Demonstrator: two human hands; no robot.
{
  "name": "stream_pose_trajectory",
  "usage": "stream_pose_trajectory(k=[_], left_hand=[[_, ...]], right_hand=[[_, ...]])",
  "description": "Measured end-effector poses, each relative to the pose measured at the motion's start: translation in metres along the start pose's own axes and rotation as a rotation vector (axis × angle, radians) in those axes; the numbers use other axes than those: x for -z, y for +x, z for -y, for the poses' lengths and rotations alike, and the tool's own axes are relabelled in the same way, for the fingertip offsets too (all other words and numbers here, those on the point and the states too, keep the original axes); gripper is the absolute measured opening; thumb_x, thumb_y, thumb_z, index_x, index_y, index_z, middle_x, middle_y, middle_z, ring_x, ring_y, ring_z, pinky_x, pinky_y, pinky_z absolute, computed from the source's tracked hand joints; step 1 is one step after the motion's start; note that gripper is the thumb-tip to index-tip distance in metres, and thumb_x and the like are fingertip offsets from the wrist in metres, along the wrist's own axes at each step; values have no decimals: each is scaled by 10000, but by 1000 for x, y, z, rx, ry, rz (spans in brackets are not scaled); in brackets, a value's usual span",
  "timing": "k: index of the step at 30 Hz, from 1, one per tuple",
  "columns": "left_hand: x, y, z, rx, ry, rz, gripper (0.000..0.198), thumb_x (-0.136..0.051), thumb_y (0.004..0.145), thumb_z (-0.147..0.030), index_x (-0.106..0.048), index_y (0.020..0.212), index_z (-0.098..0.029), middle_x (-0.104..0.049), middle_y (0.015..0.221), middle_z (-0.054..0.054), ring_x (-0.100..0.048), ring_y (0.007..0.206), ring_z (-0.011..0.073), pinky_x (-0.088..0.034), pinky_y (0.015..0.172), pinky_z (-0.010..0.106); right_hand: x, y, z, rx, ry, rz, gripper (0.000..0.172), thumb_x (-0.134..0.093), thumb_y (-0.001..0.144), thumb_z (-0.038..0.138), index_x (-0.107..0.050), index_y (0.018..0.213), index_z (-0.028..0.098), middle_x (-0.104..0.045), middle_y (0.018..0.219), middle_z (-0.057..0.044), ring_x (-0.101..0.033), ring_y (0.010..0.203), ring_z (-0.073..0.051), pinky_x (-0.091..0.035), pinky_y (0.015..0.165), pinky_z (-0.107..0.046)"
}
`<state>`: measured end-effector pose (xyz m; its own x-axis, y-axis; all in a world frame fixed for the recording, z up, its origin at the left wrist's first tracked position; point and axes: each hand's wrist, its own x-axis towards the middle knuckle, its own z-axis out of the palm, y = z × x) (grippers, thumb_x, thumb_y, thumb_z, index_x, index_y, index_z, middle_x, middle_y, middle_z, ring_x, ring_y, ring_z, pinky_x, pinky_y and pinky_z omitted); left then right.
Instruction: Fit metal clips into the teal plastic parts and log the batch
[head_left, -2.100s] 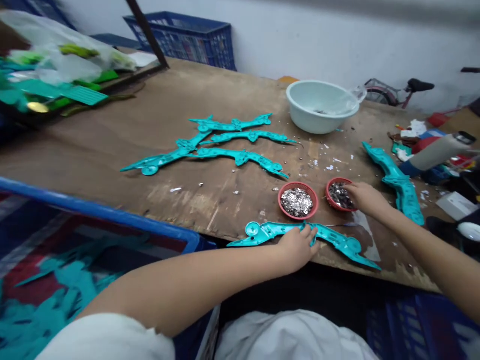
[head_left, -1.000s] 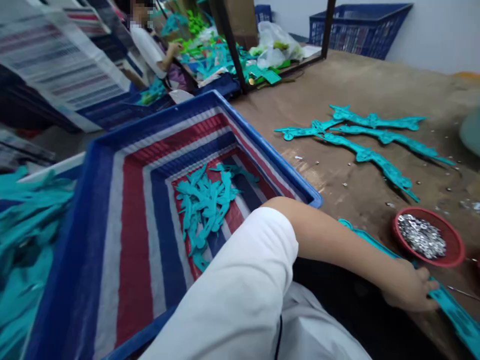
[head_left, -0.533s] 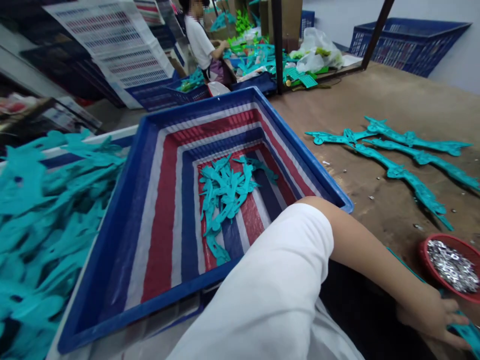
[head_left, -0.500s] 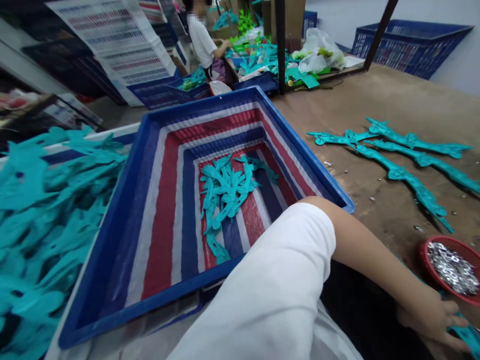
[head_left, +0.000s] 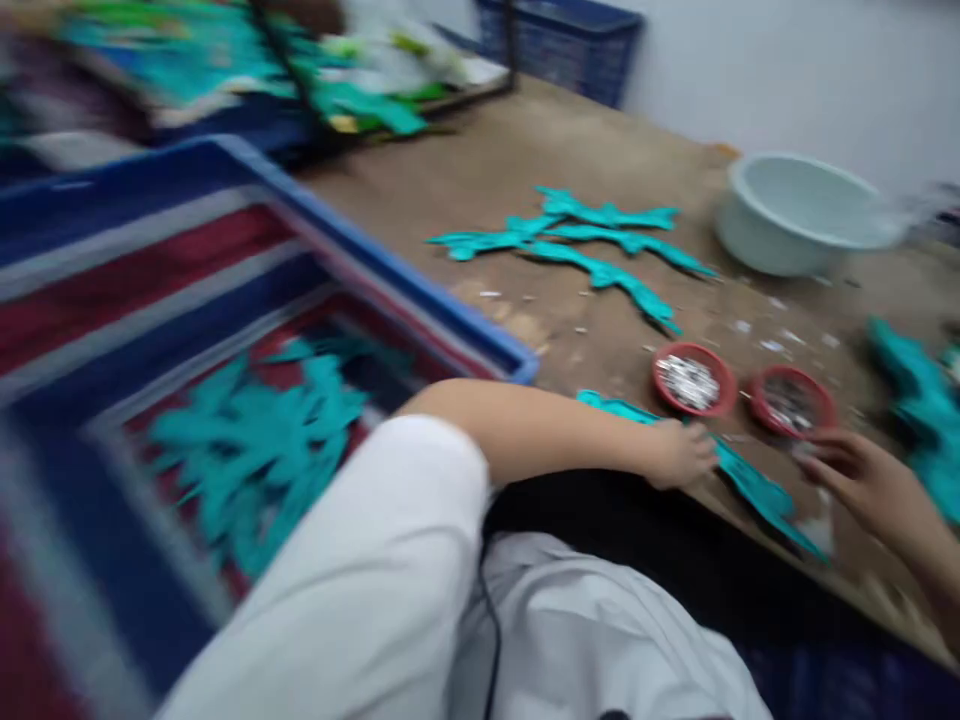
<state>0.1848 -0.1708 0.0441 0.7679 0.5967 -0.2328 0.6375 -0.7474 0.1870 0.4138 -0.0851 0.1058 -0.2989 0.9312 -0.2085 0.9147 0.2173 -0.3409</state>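
Observation:
The whole view is blurred. My left hand point(head_left: 679, 452) rests on a long teal plastic piece point(head_left: 746, 482) at the table's near edge, its fingers curled over the piece. My right hand point(head_left: 855, 478) hangs just beside a small red basket point(head_left: 791, 369) of dark metal bits, with its fingers apart. The blur hides whether those fingers pinch anything small. A second red basket point(head_left: 694, 412), full of silver sequins, stands just above my left hand. Several teal pieces point(head_left: 607, 215) lie farther up the table.
A blue tray point(head_left: 375, 255) lined with striped cloth holds a teal pile point(head_left: 255, 450) to my left. The scrap-dotted wooden table point(head_left: 480, 170) carries a white bowl point(head_left: 765, 245) at the back right and another teal piece point(head_left: 915, 400) at the right edge. A blue crate point(head_left: 562, 45) stands behind.
The view has swung right from the tray back to the table. My right hand has come into view beside the dark-filled basket. My left hand stays on the teal piece.

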Motion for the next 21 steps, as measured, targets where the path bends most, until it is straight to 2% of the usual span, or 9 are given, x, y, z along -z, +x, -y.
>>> stream_pose_trajectory(k=[1,2,3,5,7,10,15,21], left_hand=[[0,-1,5,-42,10,-13,655,-568,1006,-193,-553,1647,-58,-526,1716,240,-551,1554,367,-601,1140,432],[-1,-1,11,-11,0,-17,668,-584,1009,-182,-531,1667,-81,-519,1728,222,-529,1571,374,-597,1136,439],[-3,1,16,-2,2,-8,686,-613,1003,-186,-519,1676,-92,-507,1742,210,-519,1574,381,-587,1144,446],[-5,5,22,-29,40,23,727,-647,998,-196,-482,1698,-88,-465,1771,208,-475,1603,408,-561,1172,474],[-6,6,21,-51,73,56,761,-659,1004,-210,-440,1720,-76,-440,1782,226,-433,1632,423,-536,1197,490],[-5,4,17,-50,86,84,769,-660,1016,-223,-421,1732,-76,-443,1772,248,-412,1646,428,-525,1208,497],[1,2,16,-40,99,138,849,-698,1018,-291,-360,1755,-40,-403,1785,276,-398,1644,453,-512,1217,503],[6,2,13,-39,138,191,883,-689,1036,-312,-300,1778,-33,-348,1817,270,-373,1660,458,-496,1237,508]], right_hand=[[2,-10,-11,-75,98,21,306,-720,918,595,-711,786,319,-789,736,-118,-773,708,-340,-642,731,-474],[0,-15,-19,-52,143,97,204,-728,914,514,-769,878,317,-828,840,-122,-792,797,-325,-640,851,-461],[-3,-14,-26,-44,148,119,177,-747,862,457,-789,876,285,-835,854,-119,-791,790,-320,-634,873,-461],[-13,-6,-37,-27,159,161,222,-701,897,405,-826,956,233,-842,859,-89,-800,811,-288,-634,877,-421],[-25,-1,-43,-17,193,240,247,-659,937,324,-841,1046,199,-845,850,-56,-800,798,-242,-628,814,-353],[-38,-2,-38,-18,215,323,249,-645,960,210,-842,1109,178,-844,850,-30,-783,765,-189,-602,749,-278],[-42,-6,-20,-112,166,343,268,-643,953,125,-875,1085,158,-831,799,-28,-768,737,-174,-583,733,-247],[-45,-2,-22,-31,49,262,274,-664,903,142,-912,1011,189,-855,858,-28,-779,811,-193,-586,793,-272]])
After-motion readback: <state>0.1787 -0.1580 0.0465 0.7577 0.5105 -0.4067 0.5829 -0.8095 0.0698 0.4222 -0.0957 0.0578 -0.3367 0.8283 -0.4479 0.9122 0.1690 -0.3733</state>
